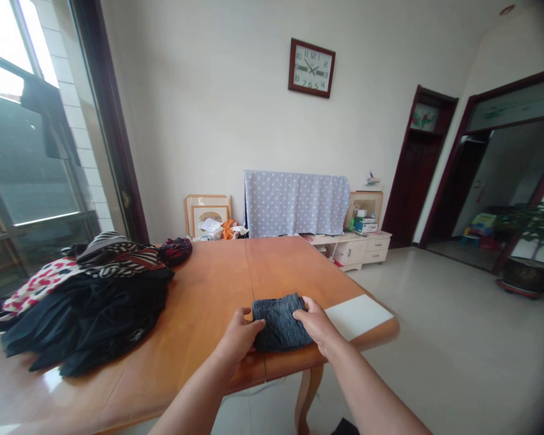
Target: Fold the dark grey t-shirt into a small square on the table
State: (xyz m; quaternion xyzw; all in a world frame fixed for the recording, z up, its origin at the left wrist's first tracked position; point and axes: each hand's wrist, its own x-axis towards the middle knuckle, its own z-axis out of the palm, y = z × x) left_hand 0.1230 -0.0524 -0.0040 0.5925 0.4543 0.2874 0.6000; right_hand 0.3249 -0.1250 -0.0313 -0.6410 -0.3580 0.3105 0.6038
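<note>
A folded dark grey heathered garment [281, 323] lies at the near edge of the wooden table [213, 296]; its exact kind cannot be made out. My left hand [242, 332] grips its left side, the thumb on top and the fingers at the edge. On the opposite side my right hand [315, 323] pinches the upper right part, thumb pressed over the cloth. The fingertips under the fabric are hidden. A white flat sheet or board [360, 315] rests on the table just right of my right hand.
A heap of clothes [104, 296], black, striped and red-patterned, covers the table's left part. Behind the table stand a cloth-covered object [297, 202] and a low white cabinet [374, 248]. A potted plant [532, 266] is on the floor at right.
</note>
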